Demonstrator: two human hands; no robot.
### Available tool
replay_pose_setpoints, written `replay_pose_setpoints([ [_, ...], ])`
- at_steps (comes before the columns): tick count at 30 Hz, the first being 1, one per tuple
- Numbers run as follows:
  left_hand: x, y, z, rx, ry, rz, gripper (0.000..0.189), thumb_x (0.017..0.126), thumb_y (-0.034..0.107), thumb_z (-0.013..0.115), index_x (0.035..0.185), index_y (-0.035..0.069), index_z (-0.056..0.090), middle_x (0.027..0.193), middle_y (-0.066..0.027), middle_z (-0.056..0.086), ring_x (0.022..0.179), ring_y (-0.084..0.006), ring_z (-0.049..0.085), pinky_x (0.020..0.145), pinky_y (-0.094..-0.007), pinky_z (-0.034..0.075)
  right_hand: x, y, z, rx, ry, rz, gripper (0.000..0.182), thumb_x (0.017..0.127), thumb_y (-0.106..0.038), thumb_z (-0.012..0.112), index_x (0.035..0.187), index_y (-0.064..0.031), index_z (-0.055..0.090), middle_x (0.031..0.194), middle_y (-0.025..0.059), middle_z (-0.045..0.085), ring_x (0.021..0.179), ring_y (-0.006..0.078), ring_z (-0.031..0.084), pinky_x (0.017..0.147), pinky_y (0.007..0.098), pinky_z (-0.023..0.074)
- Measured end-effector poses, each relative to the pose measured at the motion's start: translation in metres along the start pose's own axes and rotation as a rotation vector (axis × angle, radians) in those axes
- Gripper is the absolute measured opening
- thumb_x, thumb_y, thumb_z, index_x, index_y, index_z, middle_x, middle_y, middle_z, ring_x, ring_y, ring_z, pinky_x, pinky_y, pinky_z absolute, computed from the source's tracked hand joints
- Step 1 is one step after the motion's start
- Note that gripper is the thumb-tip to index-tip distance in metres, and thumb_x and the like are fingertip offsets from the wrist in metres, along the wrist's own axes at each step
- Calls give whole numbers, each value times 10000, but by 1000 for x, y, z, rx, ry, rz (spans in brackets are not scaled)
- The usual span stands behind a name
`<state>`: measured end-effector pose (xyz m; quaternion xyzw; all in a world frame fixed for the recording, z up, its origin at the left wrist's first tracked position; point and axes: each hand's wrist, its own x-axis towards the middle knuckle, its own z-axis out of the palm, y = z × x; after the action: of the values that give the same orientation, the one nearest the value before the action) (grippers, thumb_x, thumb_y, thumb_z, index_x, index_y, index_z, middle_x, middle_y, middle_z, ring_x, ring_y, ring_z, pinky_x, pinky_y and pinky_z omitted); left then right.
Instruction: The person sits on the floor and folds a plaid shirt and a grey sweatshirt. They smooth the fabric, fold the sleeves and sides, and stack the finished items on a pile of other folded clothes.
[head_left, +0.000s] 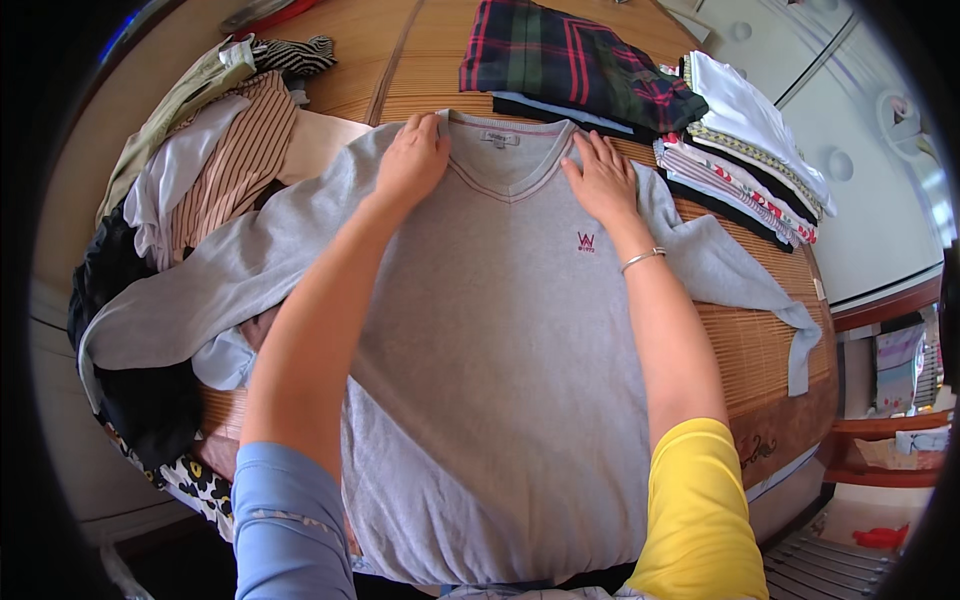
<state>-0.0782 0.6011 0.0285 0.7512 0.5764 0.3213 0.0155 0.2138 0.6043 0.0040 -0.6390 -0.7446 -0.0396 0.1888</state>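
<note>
A grey V-neck sweater (502, 300) lies spread front up on a bamboo mat (735, 345), its neck away from me and its hem at my body. My left hand (414, 161) rests flat on the shoulder at the left of the collar, fingertips at the top edge. On the other shoulder, beside the collar, my right hand (602, 176) lies palm down with its fingers slightly spread. The sleeves reach out to both sides; the left one lies over other clothes, and the right one bends down at its cuff. Neither hand visibly grips the cloth.
Loose clothes, among them a striped brown garment (240, 157) and a black garment (150, 412), lie heaped at the left. Folded clothes (750, 135) are stacked at the far right, beside a folded plaid garment (562, 60). White cabinet doors (847, 172) stand beyond.
</note>
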Motion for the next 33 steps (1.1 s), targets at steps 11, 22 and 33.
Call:
replay_pose_setpoints([
  [11,-1,-11,31,354,-57,80,586,975,450,444,1443,98,414,1516,-57,390,1406,-215,346,1146,-417,270,-5,13,12,-51,92,-70,618,962,-505,443,1451,-130,401,1539,72,356,1445,247,273,1161,474,205],
  [22,-8,-18,-44,-71,-497,-62,574,967,451,462,1411,87,448,1451,-122,455,1350,-278,410,1101,-397,326,-10,1,1,-93,-14,-103,648,969,-563,382,1492,-182,350,1577,35,287,1466,207,221,1176,461,162],
  [33,-314,83,-233,-6,-156,-379,269,842,241,688,925,38,534,901,-137,578,780,-330,622,686,-407,500,-167,-84,-120,101,-127,-455,560,930,-303,596,1434,-133,421,1514,110,367,1446,294,258,1152,507,220],
])
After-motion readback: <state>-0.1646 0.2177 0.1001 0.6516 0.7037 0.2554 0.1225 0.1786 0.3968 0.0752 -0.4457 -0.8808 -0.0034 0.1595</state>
